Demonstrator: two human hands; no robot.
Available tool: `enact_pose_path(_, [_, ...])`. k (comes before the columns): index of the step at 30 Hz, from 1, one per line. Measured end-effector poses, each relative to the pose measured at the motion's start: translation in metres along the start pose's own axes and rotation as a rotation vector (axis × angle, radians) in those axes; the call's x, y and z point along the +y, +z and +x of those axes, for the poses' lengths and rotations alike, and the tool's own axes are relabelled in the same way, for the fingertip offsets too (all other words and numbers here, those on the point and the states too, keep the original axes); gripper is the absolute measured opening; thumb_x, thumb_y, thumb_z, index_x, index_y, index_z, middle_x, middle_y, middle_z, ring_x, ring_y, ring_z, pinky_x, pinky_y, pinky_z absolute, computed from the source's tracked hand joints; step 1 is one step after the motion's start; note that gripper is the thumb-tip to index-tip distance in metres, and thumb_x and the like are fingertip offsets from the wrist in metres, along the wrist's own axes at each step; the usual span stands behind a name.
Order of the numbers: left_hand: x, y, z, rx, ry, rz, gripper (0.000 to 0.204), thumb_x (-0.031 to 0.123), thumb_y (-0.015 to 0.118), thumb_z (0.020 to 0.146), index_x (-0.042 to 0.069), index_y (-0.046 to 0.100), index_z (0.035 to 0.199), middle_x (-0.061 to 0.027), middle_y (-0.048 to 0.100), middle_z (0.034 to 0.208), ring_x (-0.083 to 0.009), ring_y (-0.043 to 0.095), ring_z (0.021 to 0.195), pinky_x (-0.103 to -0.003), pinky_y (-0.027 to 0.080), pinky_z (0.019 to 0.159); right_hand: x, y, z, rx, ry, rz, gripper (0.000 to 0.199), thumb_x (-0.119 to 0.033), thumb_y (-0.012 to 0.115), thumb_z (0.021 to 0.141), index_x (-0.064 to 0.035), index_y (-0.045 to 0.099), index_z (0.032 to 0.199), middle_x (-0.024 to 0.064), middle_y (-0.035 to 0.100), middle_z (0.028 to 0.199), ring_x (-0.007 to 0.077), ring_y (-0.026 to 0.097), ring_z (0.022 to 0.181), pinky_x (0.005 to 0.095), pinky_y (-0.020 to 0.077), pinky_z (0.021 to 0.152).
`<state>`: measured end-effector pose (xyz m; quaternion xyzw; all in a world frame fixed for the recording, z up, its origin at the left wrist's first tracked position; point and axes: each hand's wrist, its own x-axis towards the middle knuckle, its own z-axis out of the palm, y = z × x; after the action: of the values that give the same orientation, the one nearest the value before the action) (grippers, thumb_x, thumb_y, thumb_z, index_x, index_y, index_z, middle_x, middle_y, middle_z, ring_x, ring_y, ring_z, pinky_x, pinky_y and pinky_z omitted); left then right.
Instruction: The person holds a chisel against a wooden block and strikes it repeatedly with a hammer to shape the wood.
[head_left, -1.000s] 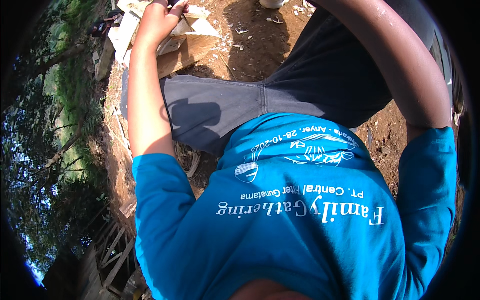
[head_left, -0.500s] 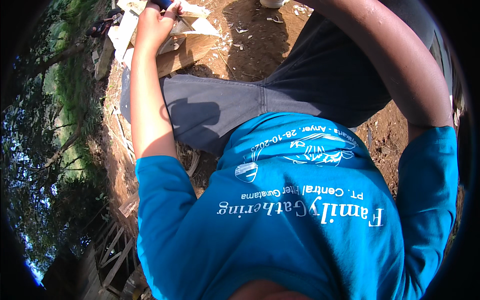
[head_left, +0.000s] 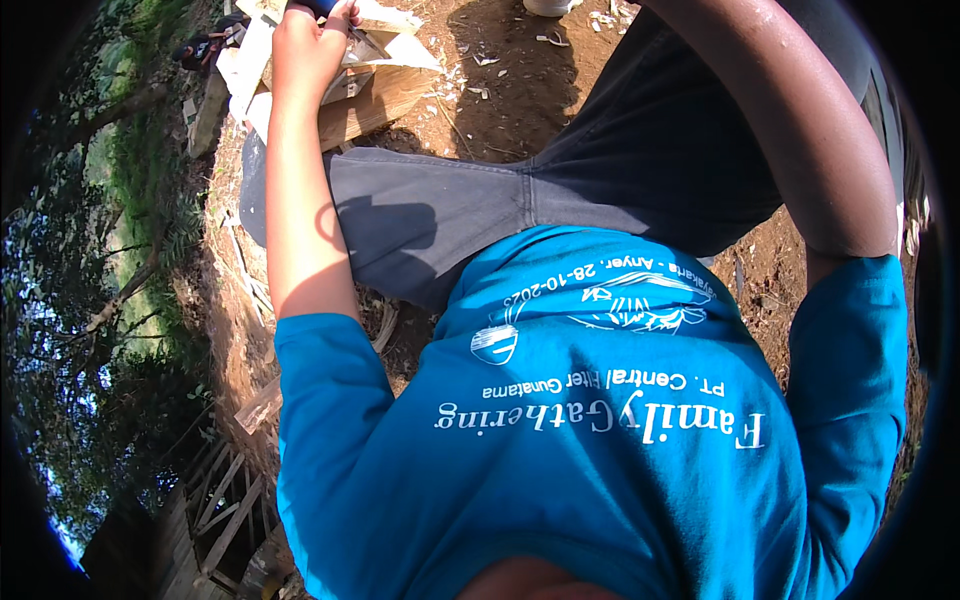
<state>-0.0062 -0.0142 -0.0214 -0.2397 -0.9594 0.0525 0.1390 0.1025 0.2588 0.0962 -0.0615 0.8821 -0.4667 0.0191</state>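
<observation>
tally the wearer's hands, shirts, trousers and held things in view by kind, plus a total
Bare left hand: 1
Dark blue object held in it, cut off by the top edge: 1
Bright blue short-sleeved cloth shirt: 1
Dark grey cloth trousers: 1 pair
Total: 4

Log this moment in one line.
left hand: holds dark-blue object, partly cropped | right hand: out of view | nearby: light-brown flat wooden piece
</observation>
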Motion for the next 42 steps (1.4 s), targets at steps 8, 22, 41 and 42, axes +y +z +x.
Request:
enact_pose_path(8, [0.044, -0.049, 0.006, -0.122, -0.001, -0.09, 0.04, 0.043, 0.073, 0.09, 0.004, 0.068, 0.098, -0.0182, 0.069, 0.091, -0.0355, 0.066, 0.09, -0.049, 0.047, 0.086, 0.006, -0.004, -0.001, 0.124, -0.086, -0.05, 0.034, -0.026, 0.049, 0.104, 0.002, 0.066, 0.114, 0.0211, 0.07, 0.092, 0.0318, 0.069, 0.089, 0.0456, 0.0535, 0.083])
enact_pose_path(22, [0.04, -0.031, 0.014, -0.188, -0.03, -0.184, 0.035, 0.034, 0.073, 0.092, 0.001, 0.068, 0.101, -0.017, 0.069, 0.087, -0.0331, 0.066, 0.084, -0.047, 0.049, 0.078, -0.007, -0.003, -0.012, 0.073, 0.097, -0.042, 0.031, -0.024, 0.049, 0.104, 0.0003, 0.063, 0.117, 0.0233, 0.069, 0.108, 0.0345, 0.067, 0.103, 0.0477, 0.0514, 0.092])
enact_pose_path(41, [0.014, 0.008, -0.001, -0.114, 0.002, -0.557, 0.034, 0.024, 0.073, 0.095, -0.005, 0.064, 0.111, -0.0189, 0.07, 0.087, -0.0304, 0.068, 0.076, -0.043, 0.052, 0.07, 0.007, 0.022, -0.011, 0.044, -0.087, -0.041, 0.033, -0.027, 0.049, 0.103, -0.0008, 0.063, 0.117, 0.026, 0.069, 0.106, 0.0413, 0.067, 0.102, 0.0491, 0.052, 0.09])
enact_pose_path(42, [0.003, 0.019, -0.004, -0.09, 0.023, -0.541, 0.035, 0.025, 0.073, 0.095, -0.005, 0.063, 0.112, -0.0191, 0.07, 0.087, -0.0306, 0.068, 0.076, -0.043, 0.052, 0.07, -0.007, 0.02, -0.011, -0.007, -0.039, -0.053, 0.032, -0.027, 0.05, 0.102, -0.0016, 0.064, 0.117, 0.0255, 0.069, 0.106, 0.0411, 0.067, 0.102, 0.0492, 0.0522, 0.09])
